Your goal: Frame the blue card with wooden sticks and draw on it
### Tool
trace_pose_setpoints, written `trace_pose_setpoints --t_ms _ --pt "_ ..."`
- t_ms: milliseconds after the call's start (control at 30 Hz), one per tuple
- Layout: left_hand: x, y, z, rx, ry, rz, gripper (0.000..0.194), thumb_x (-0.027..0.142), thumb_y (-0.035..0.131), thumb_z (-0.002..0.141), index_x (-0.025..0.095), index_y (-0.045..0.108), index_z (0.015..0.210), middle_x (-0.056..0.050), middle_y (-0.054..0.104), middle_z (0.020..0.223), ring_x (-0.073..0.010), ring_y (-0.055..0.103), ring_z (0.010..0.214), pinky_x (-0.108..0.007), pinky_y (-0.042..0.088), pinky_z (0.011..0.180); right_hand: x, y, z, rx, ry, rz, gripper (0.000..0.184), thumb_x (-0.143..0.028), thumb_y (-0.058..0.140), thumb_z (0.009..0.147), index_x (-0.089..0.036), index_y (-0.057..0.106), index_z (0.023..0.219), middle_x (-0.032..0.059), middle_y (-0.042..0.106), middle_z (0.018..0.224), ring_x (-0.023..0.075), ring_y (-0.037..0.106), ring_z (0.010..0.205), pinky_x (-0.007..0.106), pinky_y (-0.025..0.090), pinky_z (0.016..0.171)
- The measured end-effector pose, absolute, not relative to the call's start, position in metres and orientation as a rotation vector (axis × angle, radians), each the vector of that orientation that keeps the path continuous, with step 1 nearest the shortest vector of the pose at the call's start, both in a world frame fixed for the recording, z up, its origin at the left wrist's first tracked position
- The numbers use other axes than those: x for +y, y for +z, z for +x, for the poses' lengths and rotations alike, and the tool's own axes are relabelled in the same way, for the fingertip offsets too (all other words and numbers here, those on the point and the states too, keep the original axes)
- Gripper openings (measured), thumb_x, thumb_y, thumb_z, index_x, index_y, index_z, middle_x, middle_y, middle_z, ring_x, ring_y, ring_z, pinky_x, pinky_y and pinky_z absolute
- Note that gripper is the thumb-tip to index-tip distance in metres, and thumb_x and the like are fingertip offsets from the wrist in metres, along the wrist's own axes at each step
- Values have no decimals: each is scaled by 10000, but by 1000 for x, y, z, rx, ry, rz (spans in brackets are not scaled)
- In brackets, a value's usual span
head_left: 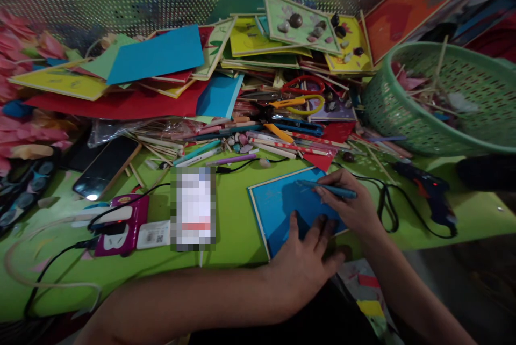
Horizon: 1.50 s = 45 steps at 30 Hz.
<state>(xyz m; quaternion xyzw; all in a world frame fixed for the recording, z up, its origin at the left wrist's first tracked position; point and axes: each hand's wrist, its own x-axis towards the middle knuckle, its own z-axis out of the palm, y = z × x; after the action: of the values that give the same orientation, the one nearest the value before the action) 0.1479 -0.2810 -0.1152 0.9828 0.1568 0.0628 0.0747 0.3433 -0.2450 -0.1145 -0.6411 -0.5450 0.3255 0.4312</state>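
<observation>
A blue card with a pale wooden frame [278,202] lies on the green table [234,216] in front of me. My left hand [304,261] rests flat on its near edge, fingers stretched out, pressing it down. My right hand [349,202] is closed round a teal pen [328,189], whose tip points left over the card's upper part.
Scissors [300,95], pens, sticks and coloured paper sheets are heaped at the back. A green basket [443,98] stands at the right, a black glue gun [431,192] with its cable beside it. Phones [105,166] and a purple power bank [121,224] lie at the left.
</observation>
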Motion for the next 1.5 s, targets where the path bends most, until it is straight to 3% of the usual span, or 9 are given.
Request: trace_pose_setpoints --t_ms 1067,1500 --pt "-279 -112 147 467 213 2954 415 293 403 1077 269 588 1448 -205 491 1576 -378 453 1439 -720 365 1038 -245 -107 339 -1266 595 -1716 172 -379 732 876 -239 632 870 7 671 729 149 562 573 274 432 506" --pt "-278 -111 147 455 141 2981 450 301 403 1073 277 551 1497 -202 481 1582 -395 418 1441 -730 316 1051 -247 -107 341 -1206 598 -1729 208 -400 745 860 -248 605 833 11 674 702 165 571 567 293 434 498"
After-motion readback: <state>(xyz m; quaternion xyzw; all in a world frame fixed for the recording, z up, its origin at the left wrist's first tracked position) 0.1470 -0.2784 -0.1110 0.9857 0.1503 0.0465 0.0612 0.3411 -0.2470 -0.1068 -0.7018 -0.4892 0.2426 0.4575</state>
